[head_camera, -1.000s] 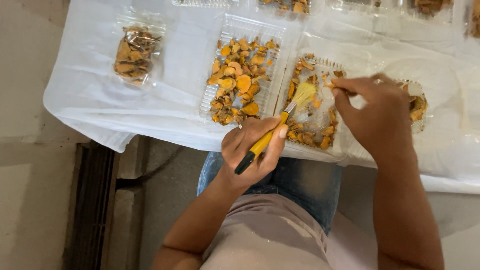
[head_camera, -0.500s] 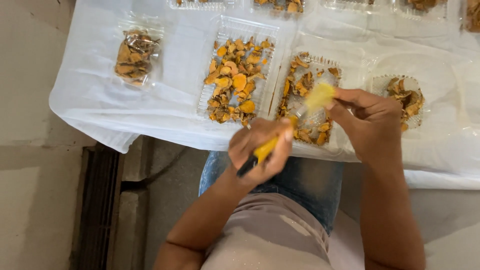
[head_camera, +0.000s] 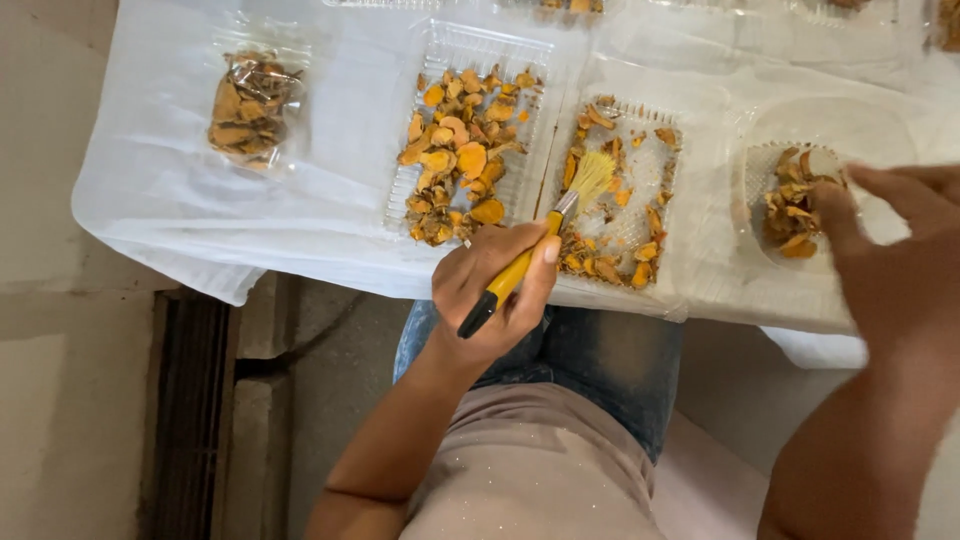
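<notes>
A white plastic sheet (head_camera: 180, 190) covers the surface. On it lie clear ribbed plastic trays: one (head_camera: 465, 60) heaped with orange-yellow dried slices (head_camera: 455, 150), the next (head_camera: 648, 175) sparsely filled. The left hand (head_camera: 490, 290) grips a yellow-handled brush with a black tip (head_camera: 520, 265), bristles over the sparse tray. The right hand (head_camera: 900, 260), fingers spread, appears to touch slices in a small round clear container (head_camera: 760, 170); blur prevents certainty.

Brush (head_camera: 530, 255): yellow handle, black tip, pale yellow bristles. Dried slices (head_camera: 455, 150): orange and brown. Trays (head_camera: 480, 45): clear, ribbed. Bench cover (head_camera: 150, 190): white. Jeans (head_camera: 600, 360): blue.
</notes>
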